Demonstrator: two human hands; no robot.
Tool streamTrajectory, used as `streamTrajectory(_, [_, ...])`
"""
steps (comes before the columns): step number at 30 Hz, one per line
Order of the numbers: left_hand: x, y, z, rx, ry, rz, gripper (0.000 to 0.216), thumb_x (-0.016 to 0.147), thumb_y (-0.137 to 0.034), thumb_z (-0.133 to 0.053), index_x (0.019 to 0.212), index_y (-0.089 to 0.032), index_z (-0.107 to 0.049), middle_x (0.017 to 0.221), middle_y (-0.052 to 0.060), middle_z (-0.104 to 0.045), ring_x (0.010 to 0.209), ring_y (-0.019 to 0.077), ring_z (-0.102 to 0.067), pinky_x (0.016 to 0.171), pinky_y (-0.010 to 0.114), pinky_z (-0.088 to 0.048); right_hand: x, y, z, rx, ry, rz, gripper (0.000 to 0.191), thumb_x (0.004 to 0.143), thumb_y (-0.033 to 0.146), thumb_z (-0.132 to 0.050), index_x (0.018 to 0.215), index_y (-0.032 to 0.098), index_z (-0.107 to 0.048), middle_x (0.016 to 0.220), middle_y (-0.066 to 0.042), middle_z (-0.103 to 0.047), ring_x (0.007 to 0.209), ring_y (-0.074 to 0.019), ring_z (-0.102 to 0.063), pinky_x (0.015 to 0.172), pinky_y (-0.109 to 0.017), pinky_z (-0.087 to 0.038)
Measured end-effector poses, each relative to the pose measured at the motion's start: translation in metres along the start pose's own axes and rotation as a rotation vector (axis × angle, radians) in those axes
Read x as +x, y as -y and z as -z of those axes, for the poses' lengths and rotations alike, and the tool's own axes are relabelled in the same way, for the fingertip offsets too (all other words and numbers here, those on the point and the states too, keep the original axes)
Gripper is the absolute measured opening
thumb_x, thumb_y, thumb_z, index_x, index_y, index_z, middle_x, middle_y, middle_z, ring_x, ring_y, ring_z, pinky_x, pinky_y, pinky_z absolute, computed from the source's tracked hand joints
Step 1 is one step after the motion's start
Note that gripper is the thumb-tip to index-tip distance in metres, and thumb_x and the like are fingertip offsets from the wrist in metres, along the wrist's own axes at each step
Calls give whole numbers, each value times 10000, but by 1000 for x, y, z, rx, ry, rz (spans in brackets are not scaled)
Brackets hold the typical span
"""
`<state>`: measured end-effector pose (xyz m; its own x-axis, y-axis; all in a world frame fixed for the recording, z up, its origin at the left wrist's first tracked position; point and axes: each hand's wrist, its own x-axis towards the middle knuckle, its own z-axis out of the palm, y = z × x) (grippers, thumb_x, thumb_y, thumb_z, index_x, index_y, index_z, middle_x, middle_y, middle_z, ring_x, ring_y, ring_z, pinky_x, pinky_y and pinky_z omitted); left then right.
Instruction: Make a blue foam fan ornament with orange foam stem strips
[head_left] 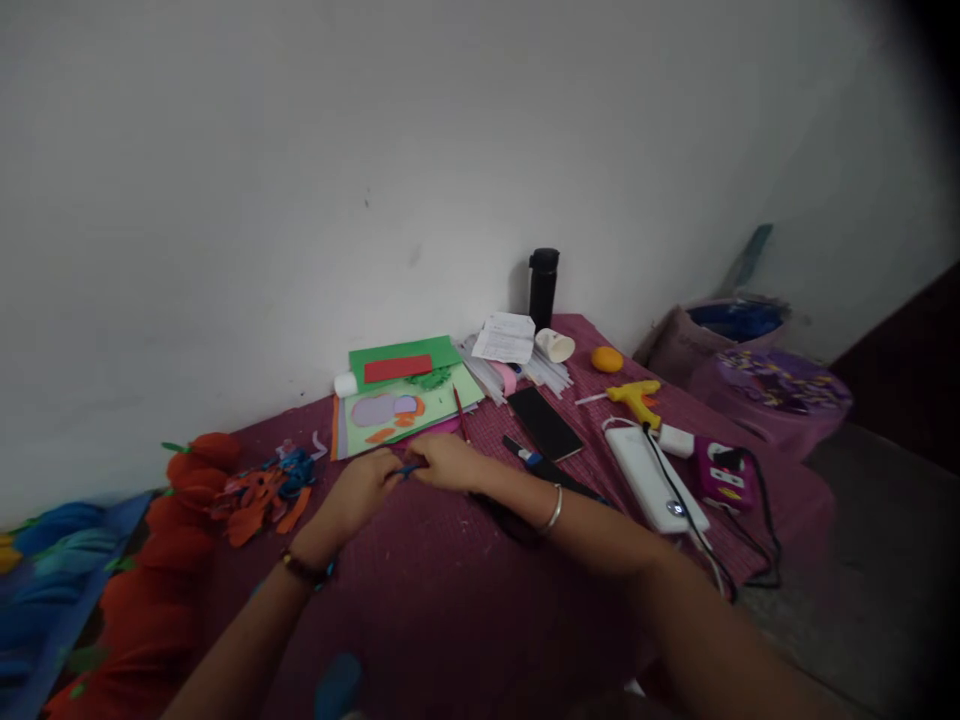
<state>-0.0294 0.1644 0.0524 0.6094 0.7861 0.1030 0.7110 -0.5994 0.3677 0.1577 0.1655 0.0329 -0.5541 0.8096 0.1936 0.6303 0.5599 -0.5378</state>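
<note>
My left hand (366, 487) and my right hand (444, 462) meet over the maroon tablecloth (420, 580). Between their fingertips is a small blue strip (407, 470), pinched from both sides; its exact shape is too small to tell. Just beyond the hands lie pale green foam sheets (352, 440) with lilac and orange cut-outs. A dark red pencil (460, 412) rests at their right edge. Left of my left hand sits a heap of orange and blue scraps (262, 495). A blue piece (339, 685) shows blurred at the table's near side.
To the right are a black phone (545, 422), a yellow glue gun (636, 398), a white power bank (656, 480) and a purple extension box (724, 475) with trailing cords. A black bottle (543, 288) stands at the back. Orange pumpkin-like shapes (161, 560) line the left side.
</note>
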Motion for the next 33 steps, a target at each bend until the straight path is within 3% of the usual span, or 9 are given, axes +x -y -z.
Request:
streamTrajectory(4, [8,22,-18,-1,-2,54,185,817,-137,-495,692,-178,-625,728,42,-616,693,170,-559,648,268,-392,17,-17,-25,-47,18,-44,169,839,203,-558,912,132,-694,885,-93,-708,777,-192,-605,646,-257,-361])
streamTrajectory(10, [3,42,-31,-25,-50,189,161,797,-143,-497,650,-185,-549,683,13,-560,650,160,-511,604,265,-345,23,-31,-37,-65,26,-79,189,887,240,-529,959,152,-680,926,-72,-707,816,-172,-602,666,-247,-356])
streamTrajectory(21, [-1,42,-53,-88,-24,258,152,778,-152,-503,634,-196,-523,630,-7,-554,607,153,-513,579,260,-333,18,-30,-44,-188,139,-77,192,890,256,-507,952,166,-665,966,-106,-709,890,-223,-640,742,-284,-403])
streamTrajectory(28, [-1,42,-52,-40,-35,249,153,804,-139,-481,669,-192,-530,696,24,-573,675,181,-537,628,286,-366,17,-25,-42,-261,146,-66,211,908,251,-466,1001,163,-634,1004,-114,-702,921,-233,-648,788,-304,-428])
streamTrajectory(33, [-2,40,-56,-7,-3,242,144,813,-94,-462,798,-178,-578,847,71,-627,804,207,-573,741,315,-400,19,-24,-45,-291,158,-63,203,904,224,-458,1006,167,-624,1013,-109,-701,940,-239,-651,810,-313,-436])
